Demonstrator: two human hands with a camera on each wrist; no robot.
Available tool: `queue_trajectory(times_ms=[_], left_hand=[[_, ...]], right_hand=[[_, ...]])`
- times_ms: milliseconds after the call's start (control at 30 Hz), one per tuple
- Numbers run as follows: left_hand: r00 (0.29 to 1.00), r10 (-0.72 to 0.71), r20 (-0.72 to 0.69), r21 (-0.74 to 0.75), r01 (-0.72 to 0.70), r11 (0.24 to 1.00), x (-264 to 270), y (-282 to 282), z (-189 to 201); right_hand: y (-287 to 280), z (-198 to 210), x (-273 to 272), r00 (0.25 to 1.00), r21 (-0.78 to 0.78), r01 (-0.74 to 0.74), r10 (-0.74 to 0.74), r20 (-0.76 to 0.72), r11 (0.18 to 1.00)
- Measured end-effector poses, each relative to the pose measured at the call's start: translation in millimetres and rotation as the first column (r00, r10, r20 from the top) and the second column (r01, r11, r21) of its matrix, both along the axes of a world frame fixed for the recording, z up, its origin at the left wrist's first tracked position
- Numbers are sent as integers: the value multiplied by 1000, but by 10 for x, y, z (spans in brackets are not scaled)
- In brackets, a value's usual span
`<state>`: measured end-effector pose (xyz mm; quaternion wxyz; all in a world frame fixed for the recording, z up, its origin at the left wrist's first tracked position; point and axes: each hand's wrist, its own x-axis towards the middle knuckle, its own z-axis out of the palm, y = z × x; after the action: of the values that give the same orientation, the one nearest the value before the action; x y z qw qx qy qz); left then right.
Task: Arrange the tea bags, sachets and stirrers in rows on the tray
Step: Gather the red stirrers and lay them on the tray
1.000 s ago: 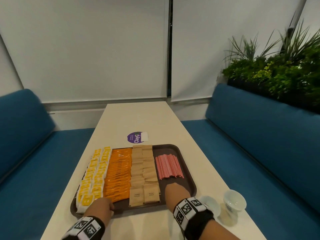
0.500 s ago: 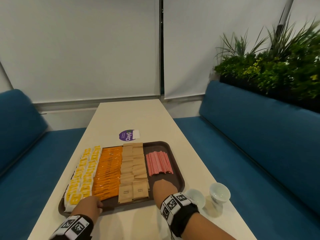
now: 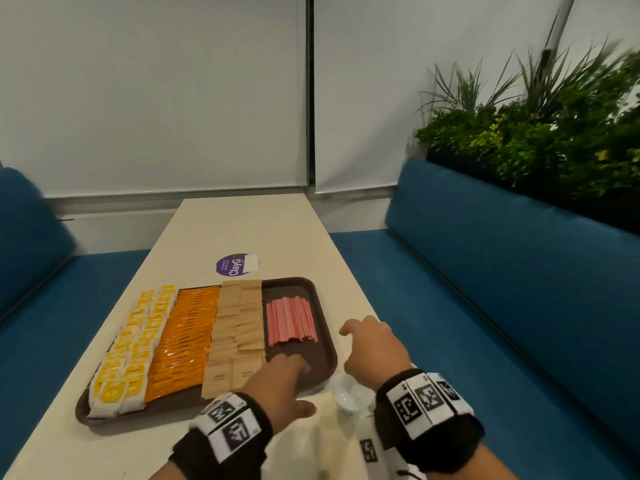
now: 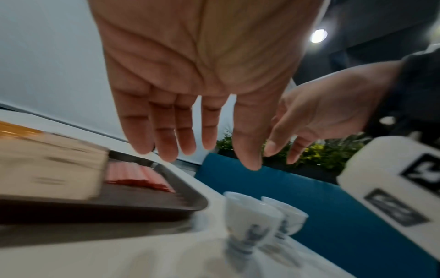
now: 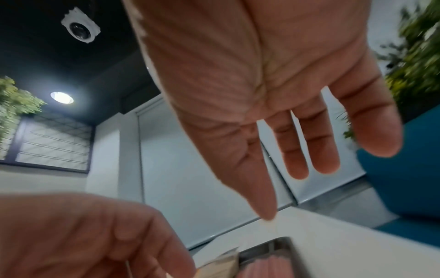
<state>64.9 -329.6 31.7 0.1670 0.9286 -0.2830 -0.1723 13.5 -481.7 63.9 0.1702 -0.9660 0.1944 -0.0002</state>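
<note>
Brown and dark, the tray [image 3: 325,362] sits at the near end of the pale table [image 3: 242,230], and from what shows the arranging looks all but finished. Across it, left to right, run two lines of yellow tea bags [image 3: 133,344], a broad band of orange sachets [image 3: 185,341], two lines of tan paper sachets [image 3: 237,330] and a tidy bundle of pink stirrers [image 3: 290,319], each kind in its own row and none lying loose on the table that I can see. The tea bags at the far left reach out to the tray's edge, so a little squaring up may be all that is left; whether any stock waits out of view cannot be told. The left hand [image 3: 278,384] hovers over the bare near right corner of the tray, its fingers [image 4: 164,135] straight, slightly spread and holding nothing. The right hand [image 3: 375,348] is off the tray, over the table just beside its right rim, fingers loose and empty. Two small white cups [image 4: 252,214] stand on the table by the tray's near right corner, below the right wrist, close enough that a careless move could knock them. A purple sticker [image 3: 232,264] lies beyond the tray's far edge.
</note>
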Motion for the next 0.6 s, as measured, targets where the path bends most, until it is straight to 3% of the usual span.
queue_trajectory(times_ms=[100,233,433,600], left_hand=[[989,-147,-16,43,147,988,-104,-442,-20],[983,-177,-47,153,183,971,-138,-751,-128],[991,-129,-23,171,131,977,-94,-878,-282],[996,-90,13,105,88,991,-6,-1045,-299]], right_hand=[[-338,-107,-114,984,-22,42,-45,-172,999],[-579,-380,-172,953,1,15,-14,-301,1000],[-765,-584,-105,957,-7,-50,46,-286,999],[-974,-383,237,971,-29,-123,115,-208,992]])
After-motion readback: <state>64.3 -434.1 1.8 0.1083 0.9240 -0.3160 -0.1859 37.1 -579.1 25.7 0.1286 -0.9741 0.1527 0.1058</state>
